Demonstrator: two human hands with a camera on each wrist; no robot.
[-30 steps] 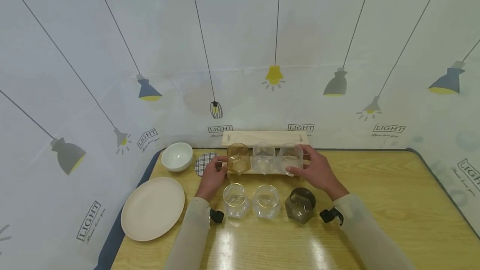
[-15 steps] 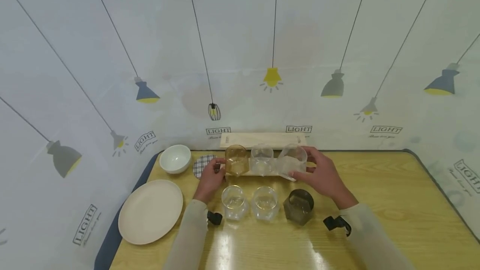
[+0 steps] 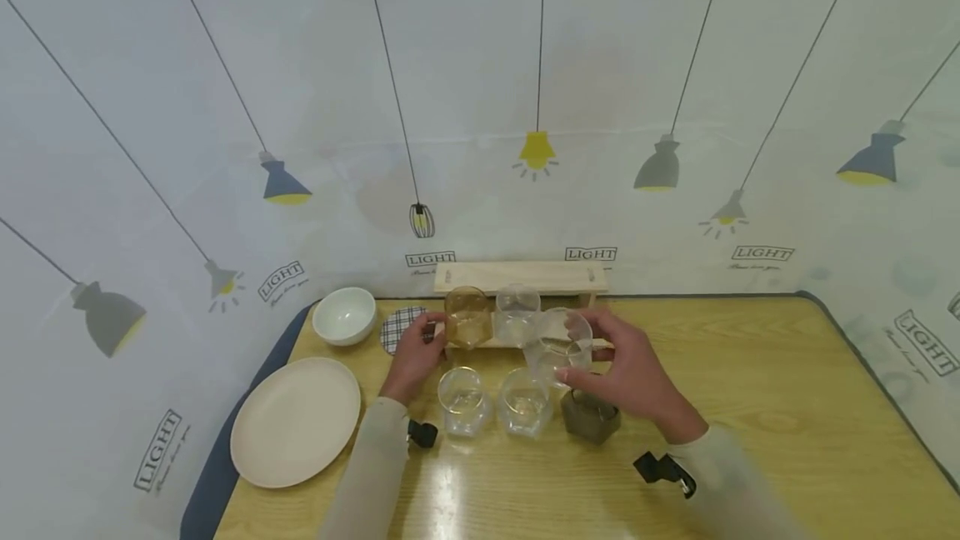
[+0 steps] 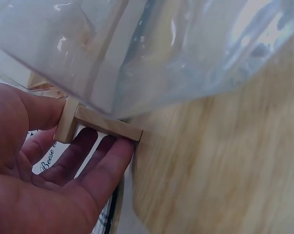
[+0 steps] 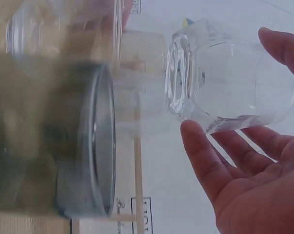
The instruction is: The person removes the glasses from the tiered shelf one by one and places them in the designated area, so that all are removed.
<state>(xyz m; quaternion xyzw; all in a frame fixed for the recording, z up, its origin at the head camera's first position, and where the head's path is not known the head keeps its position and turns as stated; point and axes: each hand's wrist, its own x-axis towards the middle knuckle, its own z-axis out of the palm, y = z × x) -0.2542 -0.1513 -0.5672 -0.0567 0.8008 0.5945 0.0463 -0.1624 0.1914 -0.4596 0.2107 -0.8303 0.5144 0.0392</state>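
My right hand holds a clear faceted glass between thumb and fingers, raised off the wooden rack. In the right wrist view this glass lies sideways across the picture, its thick base away from the palm. My left hand grips the rack's left end, thumb and fingers about its wooden bars in the left wrist view. An amber glass and another clear glass stand on the rack. Below them on the table are two clear gold-rimmed glasses and a smoky grey glass, partly hidden by my right hand's glass.
To the left, a white bowl stands behind a large pale plate. A checked round coaster lies beside the left hand. A wall printed with lamps rises behind the wooden table.
The right hand has lifted the right-hand clear glass off the rack and brought it toward the front row. The left hand keeps its place at the rack's end.
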